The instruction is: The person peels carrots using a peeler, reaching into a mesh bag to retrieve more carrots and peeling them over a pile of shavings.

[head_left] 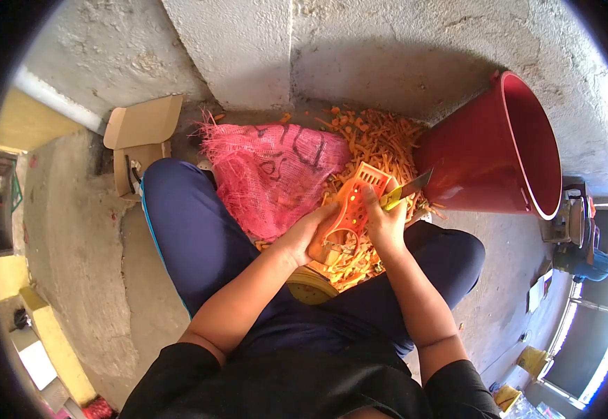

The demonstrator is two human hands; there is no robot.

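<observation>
Leftmost of what lies near me, a cardboard box (140, 159) stands open at the floor's wall-side edge, just beyond my left knee, probably set there to be out of my legs' way. Next comes a pink mesh sack (276, 174), slumped between my knees near the same edge, perhaps put there to be within reach. My left grip (314, 234) is curled around the lower left of an orange perforated piece (350, 209), tilting it up, I judge, to steady it and show me its slotted end. That piece is in front of me, between my two hands, above orange shreds (377, 143) heaped towards the wall. Under it, between my thighs, is a yellow rim (311, 288), mostly covered. My right grip (385, 218) is closed on the yellow handle of a knife (410, 187), thumb against the piece; the blade points outward, likely so that it clears my fingers. Right of the shreds, a red bucket (457, 157) stands near the wall; I cannot tell whether it leans.
</observation>
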